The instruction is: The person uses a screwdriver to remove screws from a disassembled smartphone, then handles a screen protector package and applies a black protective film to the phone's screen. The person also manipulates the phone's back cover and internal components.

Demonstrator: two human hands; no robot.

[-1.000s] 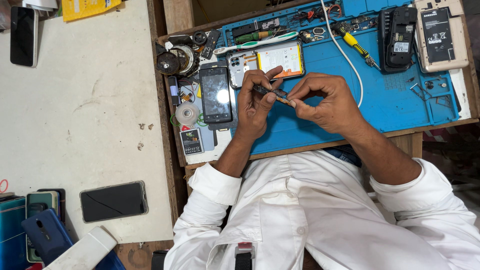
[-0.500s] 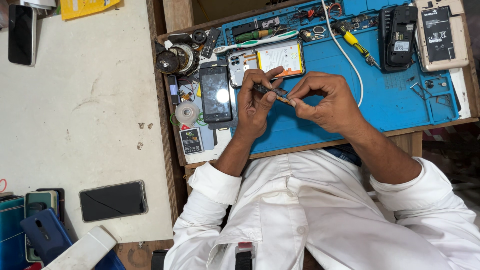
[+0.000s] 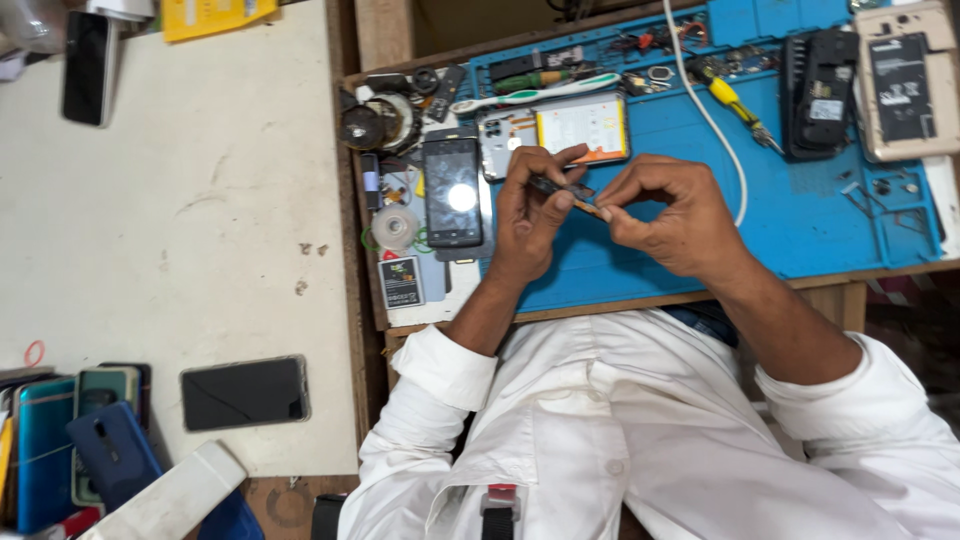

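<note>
1. At frame centre, the left hand point(image 3: 528, 215) pinches a small dark part point(image 3: 556, 187) above the blue mat point(image 3: 800, 215).
2. The right hand point(image 3: 668, 215) pinches a thin tool point(image 3: 590, 208) against it, possibly tweezers.
3. Likely fine prying; steady, gentle pressure needed.

my bench point(image 3: 365, 290) carries a blue work mat point(image 3: 820, 220) strewn with a dark phone point(image 3: 452, 190), an opened phone with its battery showing point(image 3: 560, 130), a toothbrush point(image 3: 530, 95), a yellow-handled screwdriver point(image 3: 738, 105) and two opened handsets at the far right. beside it, the white table point(image 3: 190, 250) bears a black phone point(image 3: 243, 392).
</note>
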